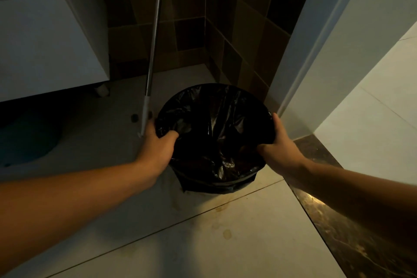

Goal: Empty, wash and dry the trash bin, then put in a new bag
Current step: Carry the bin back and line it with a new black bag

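Observation:
A round trash bin stands on the tiled floor in a dim corner, lined with a crinkled black bag whose edge is folded over the rim. My left hand grips the rim on the left side, thumb inside the bag. On the right side of the rim my right hand holds on the same way, thumb inside. Something dark and brownish lies at the bottom of the bag; I cannot tell what it is.
A metal mop handle leans against the wall just left of the bin, touching my left hand. A white cabinet stands on the left with a blue basin under it. A door frame and dark threshold strip are on the right.

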